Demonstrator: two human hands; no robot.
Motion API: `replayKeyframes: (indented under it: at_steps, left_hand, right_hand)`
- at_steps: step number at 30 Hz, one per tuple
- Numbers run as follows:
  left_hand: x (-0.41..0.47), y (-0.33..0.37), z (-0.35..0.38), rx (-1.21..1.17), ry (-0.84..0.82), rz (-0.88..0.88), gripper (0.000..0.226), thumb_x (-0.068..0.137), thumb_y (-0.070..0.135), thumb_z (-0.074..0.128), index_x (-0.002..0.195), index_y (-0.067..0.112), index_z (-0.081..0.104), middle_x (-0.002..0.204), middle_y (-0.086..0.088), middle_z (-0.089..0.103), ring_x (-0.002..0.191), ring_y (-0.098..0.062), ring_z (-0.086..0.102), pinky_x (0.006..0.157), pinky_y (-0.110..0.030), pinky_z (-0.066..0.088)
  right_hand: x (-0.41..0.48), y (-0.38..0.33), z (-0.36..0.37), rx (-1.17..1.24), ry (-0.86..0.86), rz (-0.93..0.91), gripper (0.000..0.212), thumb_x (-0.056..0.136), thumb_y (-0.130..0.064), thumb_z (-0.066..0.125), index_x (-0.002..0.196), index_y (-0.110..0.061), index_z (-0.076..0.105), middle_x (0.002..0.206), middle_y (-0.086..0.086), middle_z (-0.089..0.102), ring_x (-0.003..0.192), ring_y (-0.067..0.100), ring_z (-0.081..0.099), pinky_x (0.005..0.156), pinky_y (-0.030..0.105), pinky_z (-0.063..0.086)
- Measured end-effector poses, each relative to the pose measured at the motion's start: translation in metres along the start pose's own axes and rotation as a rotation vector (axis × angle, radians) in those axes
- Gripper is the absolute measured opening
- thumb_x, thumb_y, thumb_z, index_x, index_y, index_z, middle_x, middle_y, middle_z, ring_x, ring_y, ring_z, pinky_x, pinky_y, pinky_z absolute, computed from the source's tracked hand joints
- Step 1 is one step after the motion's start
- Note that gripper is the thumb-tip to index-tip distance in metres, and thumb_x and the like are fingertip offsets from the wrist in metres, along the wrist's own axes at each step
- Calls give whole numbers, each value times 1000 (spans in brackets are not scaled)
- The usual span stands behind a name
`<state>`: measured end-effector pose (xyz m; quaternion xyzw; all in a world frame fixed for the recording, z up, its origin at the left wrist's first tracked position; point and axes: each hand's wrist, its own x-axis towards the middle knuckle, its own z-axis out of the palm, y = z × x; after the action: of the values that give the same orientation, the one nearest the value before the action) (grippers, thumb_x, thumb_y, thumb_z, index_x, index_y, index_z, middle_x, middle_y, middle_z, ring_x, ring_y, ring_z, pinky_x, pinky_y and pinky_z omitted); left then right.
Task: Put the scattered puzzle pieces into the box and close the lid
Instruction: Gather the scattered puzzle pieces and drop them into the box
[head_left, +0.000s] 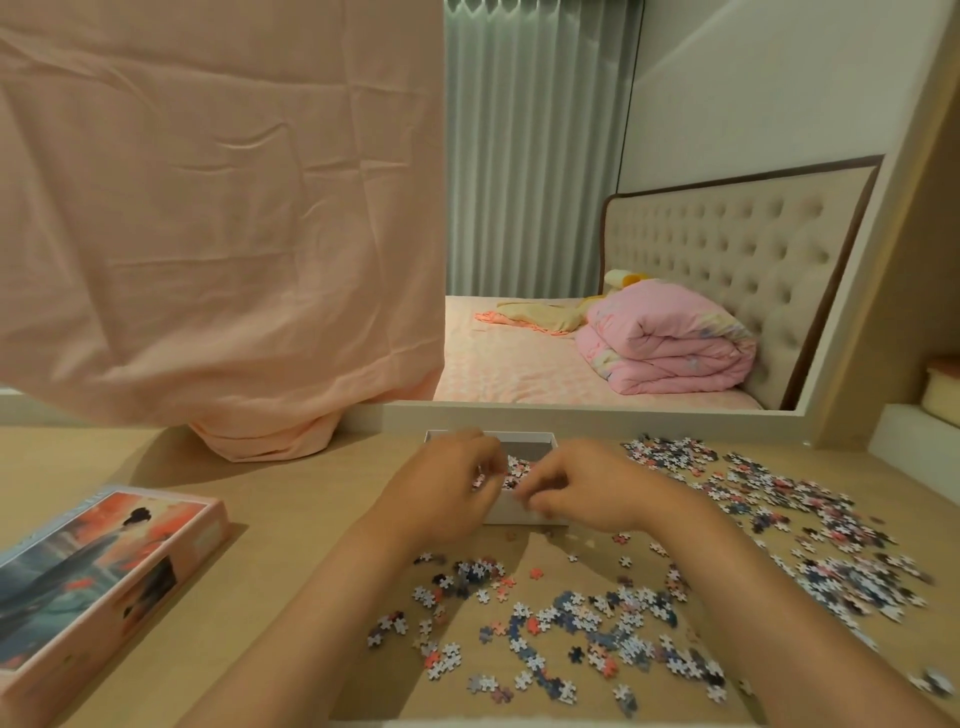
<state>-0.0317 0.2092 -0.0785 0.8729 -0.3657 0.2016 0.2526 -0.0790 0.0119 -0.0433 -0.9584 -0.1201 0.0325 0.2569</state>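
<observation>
A white open box (540, 440) stands at the far middle of the wooden table, with some puzzle pieces inside it. Both hands hover over its near part. My left hand (447, 483) has its fingers curled over the box, with small pieces at its fingertips. My right hand (582, 491) is curled beside it, fingertips over the box's near wall; whether it holds pieces is hidden. Scattered puzzle pieces (587, 623) lie on the table in front of me and in a wide band (810, 525) to the right. The box lid (98, 577), printed with a picture, lies at the left.
A peach cloth (208, 208) hangs down over the left of a mirror and bunches on the table behind the box. The mirror (623, 260) reflects a bed with a pink quilt. A shelf edge (914, 431) rises at the right.
</observation>
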Motion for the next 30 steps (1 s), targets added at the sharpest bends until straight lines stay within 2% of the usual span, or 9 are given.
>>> replayKeyframes:
  at_steps: [3, 6, 9, 13, 17, 20, 23, 28, 30]
  left_hand:
    - [-12, 16, 7, -86, -245, -84, 21, 93, 30, 52, 106, 31, 68, 103, 15, 67, 95, -4, 60, 86, -30, 51]
    - [-25, 22, 18, -4, -496, -85, 33, 96, 35, 50, 125, 24, 63, 130, 8, 58, 116, -13, 53, 101, -33, 44]
    - [-35, 25, 18, 11, -512, -120, 42, 92, 43, 55, 131, 26, 60, 134, 11, 53, 117, -10, 50, 104, -31, 40]
    - [-44, 34, 6, -48, -531, -169, 70, 78, 70, 59, 139, 38, 49, 133, 16, 49, 116, -6, 48, 103, -35, 44]
    - [-59, 48, 4, -23, -747, -171, 110, 61, 82, 66, 151, 47, 15, 159, 23, 9, 145, -7, 11, 120, -42, 20]
    - [-64, 53, 10, 53, -736, -128, 113, 63, 80, 67, 153, 44, 8, 160, 21, 3, 147, -7, 2, 121, -43, 14]
    - [-64, 50, 15, 7, -670, -130, 103, 68, 75, 67, 153, 42, 18, 159, 20, 11, 146, -5, 8, 120, -37, 18]
    - [-59, 41, 17, -21, -540, -108, 73, 84, 63, 61, 148, 36, 38, 151, 14, 34, 139, -7, 27, 113, -30, 28]
    - [-59, 44, 16, -34, -519, -126, 74, 84, 64, 59, 149, 35, 36, 151, 15, 34, 139, -8, 29, 112, -29, 28]
  right_hand:
    - [-16, 8, 12, -189, -94, 61, 27, 94, -18, 58, 106, -35, 75, 93, -10, 74, 87, 12, 68, 81, 32, 56]
    - [-28, 15, 27, -292, -132, 68, 31, 94, -16, 52, 110, -34, 71, 105, -5, 72, 95, 20, 66, 88, 43, 56]
    - [-38, 17, 29, -189, -97, 73, 36, 95, -12, 53, 118, -34, 70, 119, -11, 70, 105, 11, 65, 96, 38, 54]
    - [-54, 21, 17, -4, -108, 73, 39, 89, -20, 69, 122, -41, 68, 113, -23, 66, 107, 0, 61, 94, 30, 54]
    - [-67, 19, 2, -177, -264, 197, 97, 61, -54, 88, 145, -48, 40, 145, -12, 39, 137, 18, 39, 109, 42, 39]
    - [-67, 18, 3, -353, -391, 311, 124, 47, -65, 89, 150, -53, 21, 154, -8, 23, 144, 31, 26, 113, 54, 34]
    - [-64, 15, 13, -373, -377, 303, 120, 49, -64, 89, 150, -51, 24, 152, -7, 27, 141, 32, 33, 110, 53, 38]
    - [-56, 9, 27, -143, -224, 149, 74, 74, -46, 83, 140, -39, 52, 138, -4, 58, 121, 20, 57, 100, 38, 48]
    - [-56, 6, 27, -125, -164, 126, 63, 81, -43, 79, 139, -38, 54, 134, -4, 61, 116, 18, 59, 98, 35, 48]
